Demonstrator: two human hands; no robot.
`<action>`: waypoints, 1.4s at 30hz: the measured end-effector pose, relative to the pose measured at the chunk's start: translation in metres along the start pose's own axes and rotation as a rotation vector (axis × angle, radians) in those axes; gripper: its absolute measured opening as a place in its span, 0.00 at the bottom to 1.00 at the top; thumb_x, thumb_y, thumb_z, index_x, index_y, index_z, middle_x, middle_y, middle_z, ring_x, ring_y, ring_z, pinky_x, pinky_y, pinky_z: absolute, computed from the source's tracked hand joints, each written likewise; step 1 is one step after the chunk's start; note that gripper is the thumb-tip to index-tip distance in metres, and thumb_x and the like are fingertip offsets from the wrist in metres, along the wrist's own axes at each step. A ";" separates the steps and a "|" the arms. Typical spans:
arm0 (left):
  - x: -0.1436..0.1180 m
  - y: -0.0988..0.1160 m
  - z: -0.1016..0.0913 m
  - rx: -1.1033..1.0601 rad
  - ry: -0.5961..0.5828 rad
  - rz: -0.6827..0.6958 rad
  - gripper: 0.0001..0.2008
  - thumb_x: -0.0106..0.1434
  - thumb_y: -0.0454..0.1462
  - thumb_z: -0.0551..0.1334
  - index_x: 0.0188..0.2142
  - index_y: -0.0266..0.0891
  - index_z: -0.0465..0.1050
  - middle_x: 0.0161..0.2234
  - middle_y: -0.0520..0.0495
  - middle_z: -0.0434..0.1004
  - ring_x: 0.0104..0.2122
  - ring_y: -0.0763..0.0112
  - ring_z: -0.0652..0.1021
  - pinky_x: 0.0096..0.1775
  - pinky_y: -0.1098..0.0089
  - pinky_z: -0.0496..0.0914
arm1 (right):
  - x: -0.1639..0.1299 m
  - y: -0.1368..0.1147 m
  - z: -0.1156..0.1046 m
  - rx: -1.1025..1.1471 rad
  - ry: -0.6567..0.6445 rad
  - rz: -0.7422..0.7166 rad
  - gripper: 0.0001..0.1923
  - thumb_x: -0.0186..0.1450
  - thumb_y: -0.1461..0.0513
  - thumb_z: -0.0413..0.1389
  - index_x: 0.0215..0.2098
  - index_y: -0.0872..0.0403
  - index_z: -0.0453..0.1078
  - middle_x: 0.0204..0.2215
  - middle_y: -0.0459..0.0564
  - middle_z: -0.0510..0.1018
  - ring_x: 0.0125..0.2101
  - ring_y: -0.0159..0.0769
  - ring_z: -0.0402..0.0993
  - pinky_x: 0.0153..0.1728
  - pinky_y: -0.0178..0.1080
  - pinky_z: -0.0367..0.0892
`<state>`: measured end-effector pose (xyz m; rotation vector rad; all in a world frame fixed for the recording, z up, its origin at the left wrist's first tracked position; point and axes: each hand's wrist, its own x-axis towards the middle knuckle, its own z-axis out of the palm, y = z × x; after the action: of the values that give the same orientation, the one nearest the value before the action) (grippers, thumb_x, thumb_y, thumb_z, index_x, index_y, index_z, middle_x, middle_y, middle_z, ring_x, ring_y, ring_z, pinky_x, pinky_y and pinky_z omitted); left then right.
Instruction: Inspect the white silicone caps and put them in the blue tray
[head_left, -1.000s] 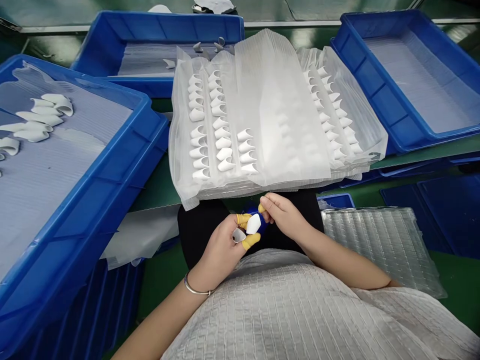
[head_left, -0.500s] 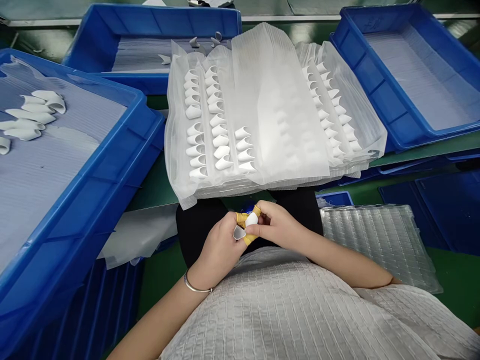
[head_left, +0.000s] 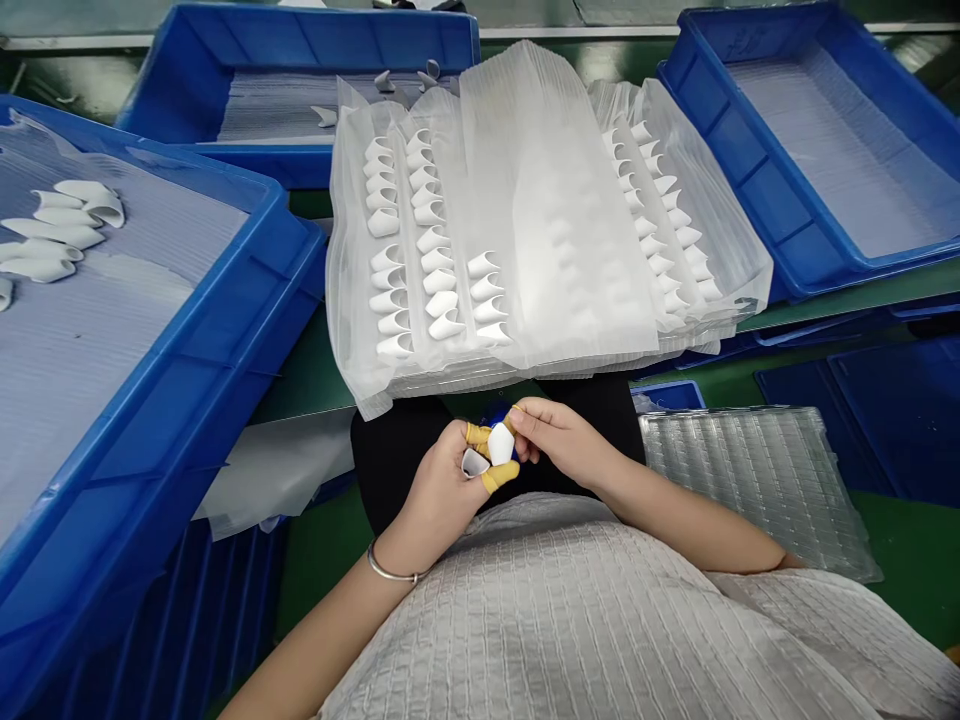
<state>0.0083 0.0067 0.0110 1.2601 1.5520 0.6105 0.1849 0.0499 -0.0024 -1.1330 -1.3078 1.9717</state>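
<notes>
White part [head_left: 500,443] pinched betw both hands | 2nd part [head_left: 474,463] half hidden in left hand [head_left: 439,490]

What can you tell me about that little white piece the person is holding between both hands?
The white piece is small, smooth and matte, plastic by the look of it, with angled edges that narrow toward one end. It is held in front of the person's body, below the stack of filled clear trays. The left hand pinches it between fingertips in yellow finger cots, and the right hand touches its upper edge. A second similar piece, hollow side showing, sits in the left hand beside it.
</notes>
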 end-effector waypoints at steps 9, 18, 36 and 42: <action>0.007 -0.024 -0.013 -0.338 -0.054 0.145 0.26 0.58 0.33 0.63 0.55 0.45 0.60 0.42 0.49 0.70 0.38 0.71 0.75 0.42 0.66 0.71 | -0.004 -0.116 -0.008 -0.502 -0.135 -0.227 0.11 0.67 0.56 0.58 0.30 0.53 0.70 0.26 0.44 0.69 0.26 0.31 0.64 0.27 0.35 0.59; 0.011 -0.051 -0.022 -0.539 -0.160 -0.057 0.19 0.58 0.35 0.66 0.49 0.42 0.70 0.46 0.44 0.75 0.45 0.64 0.78 0.52 0.59 0.70 | 0.195 -0.229 -0.024 -0.231 0.366 -0.166 0.10 0.66 0.64 0.60 0.29 0.57 0.65 0.26 0.46 0.73 0.24 0.26 0.68 0.24 0.30 0.58; 0.019 -0.027 -0.027 -0.452 -0.146 0.059 0.25 0.57 0.43 0.67 0.54 0.40 0.71 0.40 0.45 0.79 0.40 0.62 0.78 0.42 0.64 0.74 | 0.011 -0.105 0.010 -0.377 -0.407 -0.195 0.07 0.69 0.59 0.56 0.36 0.54 0.72 0.32 0.46 0.76 0.33 0.32 0.72 0.36 0.36 0.68; 0.023 -0.019 -0.009 -0.177 -0.159 0.060 0.23 0.63 0.43 0.62 0.57 0.43 0.69 0.41 0.46 0.79 0.45 0.59 0.79 0.48 0.59 0.73 | 0.008 -0.023 -0.003 -0.312 0.028 -0.133 0.11 0.64 0.57 0.61 0.36 0.53 0.64 0.31 0.43 0.73 0.32 0.31 0.69 0.34 0.34 0.64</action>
<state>-0.0069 0.0237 -0.0101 1.1940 1.3041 0.6555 0.1828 0.0673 0.0151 -1.1742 -1.6716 1.6903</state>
